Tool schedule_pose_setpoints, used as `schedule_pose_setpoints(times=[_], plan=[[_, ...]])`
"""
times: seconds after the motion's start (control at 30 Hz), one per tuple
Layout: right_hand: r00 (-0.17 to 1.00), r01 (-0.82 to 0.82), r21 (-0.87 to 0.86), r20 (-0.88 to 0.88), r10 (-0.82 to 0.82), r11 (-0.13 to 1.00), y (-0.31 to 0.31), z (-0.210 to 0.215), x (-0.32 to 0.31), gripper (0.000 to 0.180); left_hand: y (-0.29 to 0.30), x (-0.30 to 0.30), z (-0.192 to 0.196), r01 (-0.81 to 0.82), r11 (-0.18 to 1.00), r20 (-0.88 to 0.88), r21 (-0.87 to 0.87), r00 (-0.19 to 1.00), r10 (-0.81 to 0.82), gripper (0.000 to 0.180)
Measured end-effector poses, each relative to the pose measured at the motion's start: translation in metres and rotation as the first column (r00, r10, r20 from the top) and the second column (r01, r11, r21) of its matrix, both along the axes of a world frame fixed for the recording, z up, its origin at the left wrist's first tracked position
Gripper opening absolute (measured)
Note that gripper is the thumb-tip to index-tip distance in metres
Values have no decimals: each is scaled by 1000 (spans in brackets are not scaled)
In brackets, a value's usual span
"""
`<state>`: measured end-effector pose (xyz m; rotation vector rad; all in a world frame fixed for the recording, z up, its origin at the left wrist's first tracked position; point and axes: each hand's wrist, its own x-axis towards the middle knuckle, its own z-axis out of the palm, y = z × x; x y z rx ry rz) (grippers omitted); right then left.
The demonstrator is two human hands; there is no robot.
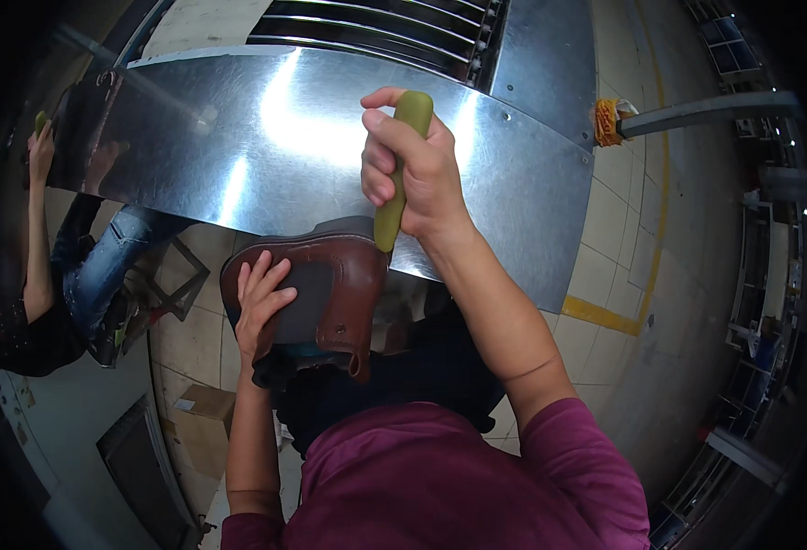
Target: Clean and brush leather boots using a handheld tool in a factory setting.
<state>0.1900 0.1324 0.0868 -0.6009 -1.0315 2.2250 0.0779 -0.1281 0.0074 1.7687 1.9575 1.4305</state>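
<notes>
Magenta sleeve (440,486); left hand (259,298) grips brown leather boot (330,284), right hand (417,170) grips smooth olive handle (402,165).

A wide sheet of shiny metal (266,137) is stretching across the upper half of the view, catching bright glare. A cardboard box (204,403) is sitting on the pale tiled floor (624,229) at lower left. A yellow stripe (605,314) is running along the tiles at right, and a grey bar with an orange wrapped end (608,122) is jutting in above it.

Shiny metal sheet (266,147) — tiled floor (605,247)
</notes>
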Motion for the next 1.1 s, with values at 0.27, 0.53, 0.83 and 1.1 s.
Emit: schedule_pose_setpoints(times=[0.27,0.53,0.83,1.1], plan=[[996,-3,78,94,-5,997,-14,4,-43,27,-5,-3,-9,-27,999,-33,-41,999,25,20],[995,-64,237,84,45,969,-29,-6,-60,27,3,1,18,-39,996,38,-81,998,42,26],[959,270,372,-186,-214,888,31,12,56,32,64,-24,94,336,901,-240,-277,883,-403,41],[975,197,140,-137,-178,970,12,-8,78,31,86,-32,58,290,939,-242,-185,912,-330,23]])
